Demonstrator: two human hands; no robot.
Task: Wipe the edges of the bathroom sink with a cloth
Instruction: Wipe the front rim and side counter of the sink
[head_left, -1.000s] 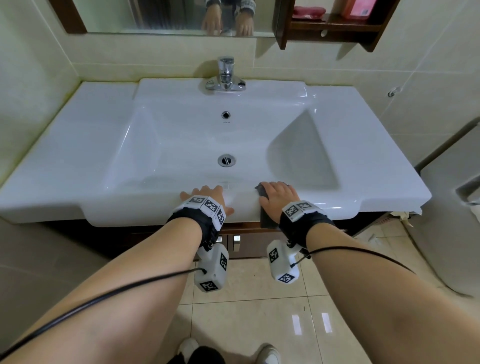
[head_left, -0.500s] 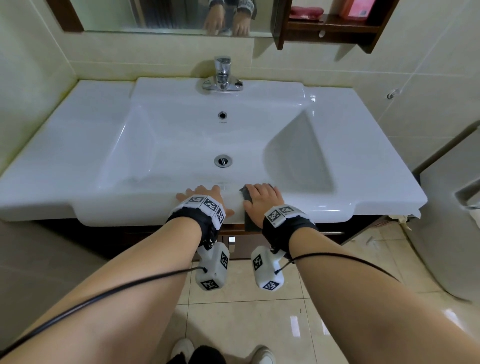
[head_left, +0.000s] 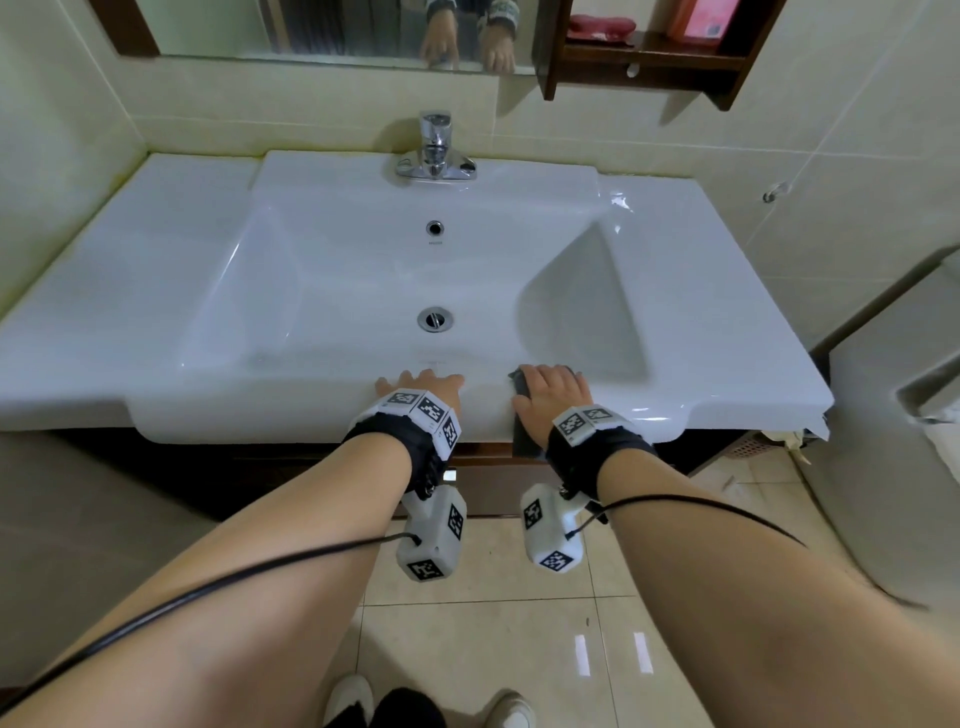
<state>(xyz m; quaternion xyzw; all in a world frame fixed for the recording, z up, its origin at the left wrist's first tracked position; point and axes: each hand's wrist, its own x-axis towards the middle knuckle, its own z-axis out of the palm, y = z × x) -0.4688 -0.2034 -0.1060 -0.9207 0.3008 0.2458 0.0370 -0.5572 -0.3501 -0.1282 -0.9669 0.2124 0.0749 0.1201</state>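
While I'm leaning over the white sink, both hands are parked on its front rim, so here's the rundown from the left. My left hand lies flat on bare porcelain just left of the middle. Its fingers are straight and a bit spread, tips pointing toward the bowl, and it's holding nothing.

Then there's a small gap of bare rim, and then my right hand, palm down on the dark grey cloth. Those fingers are straight and close together, pressing the cloth onto the rim rather than pinching it. The cloth is nearly all under that hand. One corner pokes out just left of my index finger, a sliver shows past the fingertips on the right, and the near end hangs over the front face of the sink below the heel of my palm. The fingertips sit about at the rim's inner edge; can't tell if they curl over it.

The drain is in the bowl ahead, roughly between my hands, and the faucet is on the back ledge.
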